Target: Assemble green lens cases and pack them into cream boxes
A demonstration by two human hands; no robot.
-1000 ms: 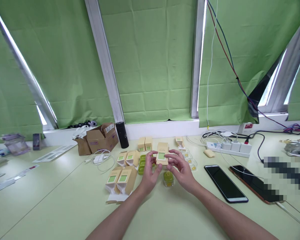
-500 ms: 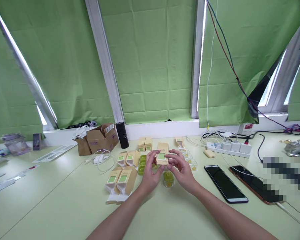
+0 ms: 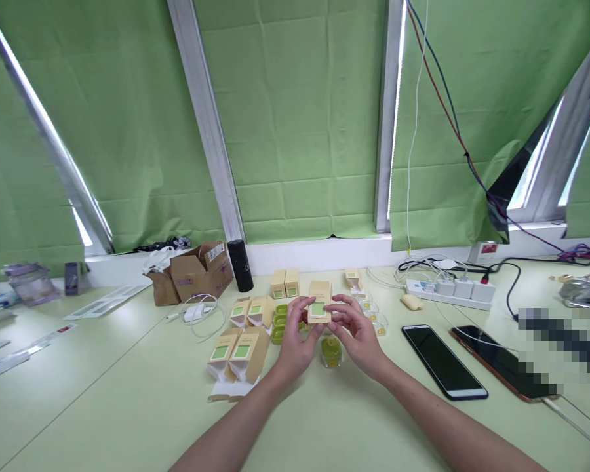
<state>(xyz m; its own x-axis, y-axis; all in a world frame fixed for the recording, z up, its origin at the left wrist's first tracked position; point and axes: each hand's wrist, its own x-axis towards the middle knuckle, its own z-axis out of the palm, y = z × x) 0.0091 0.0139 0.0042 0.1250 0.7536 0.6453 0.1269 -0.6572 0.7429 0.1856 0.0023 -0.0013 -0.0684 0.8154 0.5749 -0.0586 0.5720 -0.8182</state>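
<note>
At the centre of the frame, a person's left hand (image 3: 295, 344) and right hand (image 3: 356, 334) pinch a small tan carton (image 3: 318, 307) with a green label between curled fingertips, lifted just above the pale green table (image 3: 103, 406). A green-lidded clear case (image 3: 331, 352) sits below it; more cartons (image 3: 240, 354) lie at left, two phones (image 3: 444, 360) at right.
</note>
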